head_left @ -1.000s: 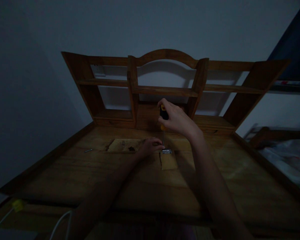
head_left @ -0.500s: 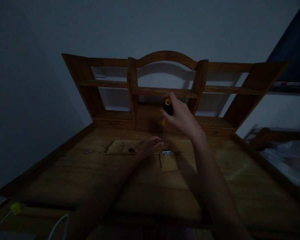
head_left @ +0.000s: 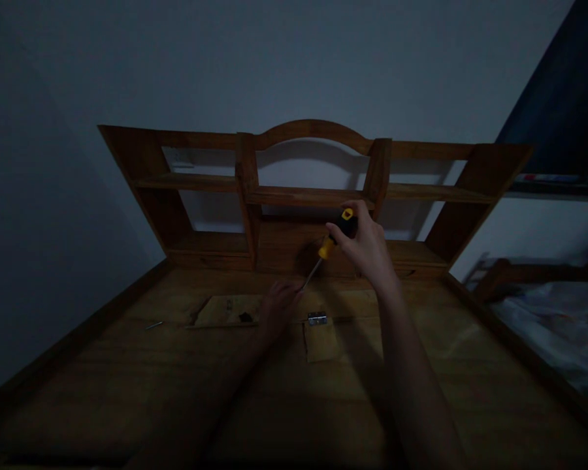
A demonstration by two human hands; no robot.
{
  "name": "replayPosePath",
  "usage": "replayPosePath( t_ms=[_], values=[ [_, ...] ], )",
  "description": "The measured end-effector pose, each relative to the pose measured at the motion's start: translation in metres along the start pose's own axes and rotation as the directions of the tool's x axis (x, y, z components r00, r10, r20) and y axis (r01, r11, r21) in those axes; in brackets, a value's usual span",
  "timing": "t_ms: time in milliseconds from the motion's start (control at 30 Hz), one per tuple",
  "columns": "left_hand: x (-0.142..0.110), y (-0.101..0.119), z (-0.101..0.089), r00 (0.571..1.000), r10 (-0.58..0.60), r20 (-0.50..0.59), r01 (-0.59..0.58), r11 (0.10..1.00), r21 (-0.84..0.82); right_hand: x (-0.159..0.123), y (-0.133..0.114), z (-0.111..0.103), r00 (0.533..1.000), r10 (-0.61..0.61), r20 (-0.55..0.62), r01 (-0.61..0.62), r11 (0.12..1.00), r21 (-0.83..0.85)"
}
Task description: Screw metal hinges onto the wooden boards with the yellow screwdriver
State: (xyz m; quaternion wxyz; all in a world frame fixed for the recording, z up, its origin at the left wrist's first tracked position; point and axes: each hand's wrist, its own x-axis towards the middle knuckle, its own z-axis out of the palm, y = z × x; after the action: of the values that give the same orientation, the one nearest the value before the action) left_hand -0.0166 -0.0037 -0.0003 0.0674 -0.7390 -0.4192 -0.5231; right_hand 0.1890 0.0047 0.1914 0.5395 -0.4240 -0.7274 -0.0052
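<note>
My right hand (head_left: 365,251) is closed round the black-and-yellow handle of a screwdriver (head_left: 334,243), held tilted above the wooden desk top (head_left: 127,385). Its shaft slants down to the left, and the tip hangs near my left hand (head_left: 278,304). That hand rests on the desk with its fingers curled; the dim light hides whether anything is in them. Just right of it a small metal hinge (head_left: 317,318) sits on the wood, at the top of a paler rectangular patch (head_left: 322,342).
A shelf unit (head_left: 304,196) with an arched top stands at the back of the desk against the wall. A pale recessed patch (head_left: 225,311) lies left of my left hand, and a loose screw (head_left: 153,324) farther left. A bed (head_left: 558,326) is at the right.
My right hand lifted the screwdriver off the hinge and tilted it, tip swinging left. My left hand drew back from the hinge. The camera tipped up slightly.
</note>
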Motion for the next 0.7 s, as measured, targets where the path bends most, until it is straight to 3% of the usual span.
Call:
replayPosePath(
  t_ms=[433,600,700],
  values=[
    [-0.001,-0.01,0.013,0.999,0.043,0.033,-0.042,0.999,-0.019,0.002,-0.007,-0.01,1.0,-0.017,-0.001,0.017,1.0,0.004],
    [-0.001,-0.019,0.013,0.997,-0.018,0.071,0.02,0.999,-0.027,0.005,-0.006,-0.028,0.977,-0.062,-0.205,0.047,0.996,-0.079],
    [0.001,-0.024,0.011,0.993,-0.072,0.088,0.074,0.997,-0.013,0.006,0.001,-0.044,0.948,-0.039,-0.316,-0.005,0.99,-0.137]
  ],
)
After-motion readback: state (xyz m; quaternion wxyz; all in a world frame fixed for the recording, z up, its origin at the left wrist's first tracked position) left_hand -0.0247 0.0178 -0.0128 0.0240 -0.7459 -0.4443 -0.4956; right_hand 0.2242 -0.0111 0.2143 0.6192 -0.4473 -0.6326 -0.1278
